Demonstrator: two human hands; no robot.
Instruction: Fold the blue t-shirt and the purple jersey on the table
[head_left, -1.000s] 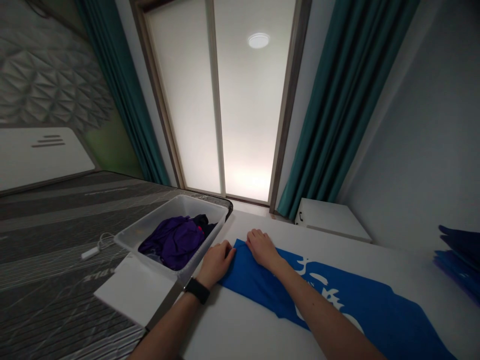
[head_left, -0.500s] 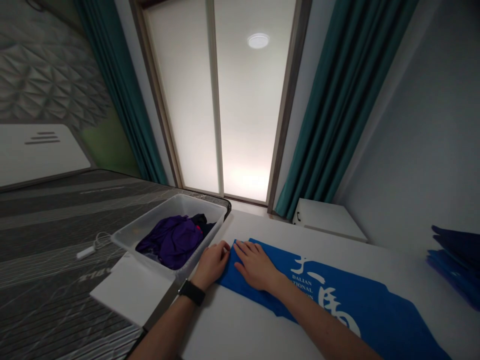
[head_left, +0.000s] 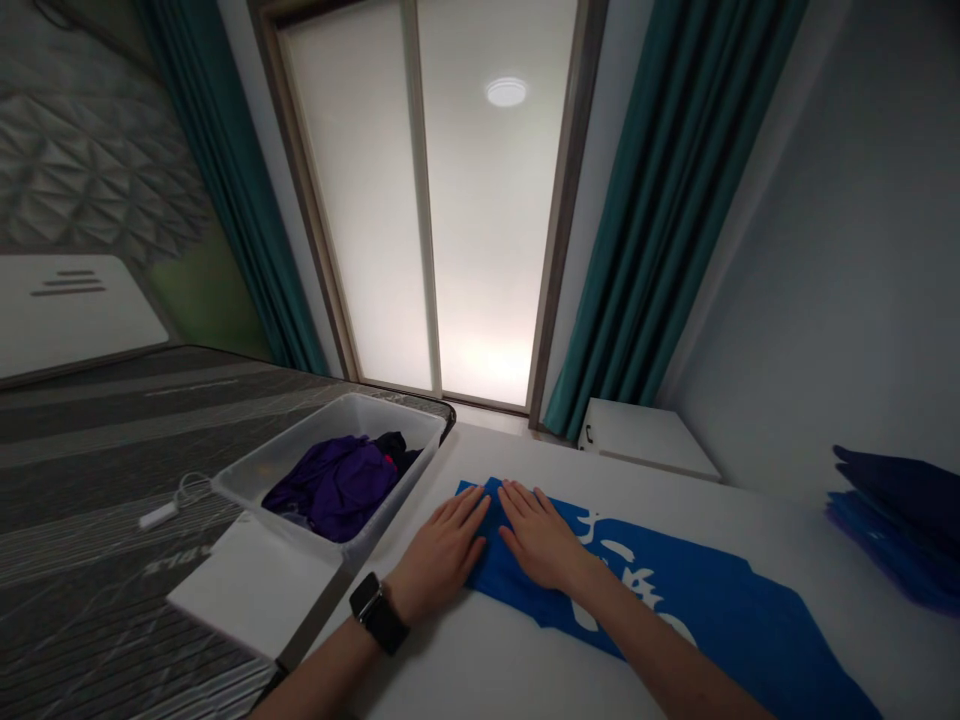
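A blue garment (head_left: 720,600) with white printed lettering lies folded lengthwise on the white tabletop (head_left: 495,670). My left hand (head_left: 442,545) rests flat on its left end, fingers stretched out and a black watch on the wrist. Beside it, my right hand (head_left: 536,535) lies flat on the same cloth, fingers extended, a little right of the left hand. My right forearm crosses over part of the print and hides it. Neither hand grips the fabric.
A translucent plastic bin (head_left: 247,470) holding purple clothing (head_left: 337,485) stands left of the garment. Dark blue folded clothes (head_left: 900,530) are stacked at the far right. A white cabinet (head_left: 645,435) stands beyond the table, and a white power strip (head_left: 159,516) lies on the dark patterned bed at left.
My left hand has moved from the garment's left edge onto the cloth, its curled fingers now stretched flat. My right hand stays flat on the garment. The view has shifted slightly.
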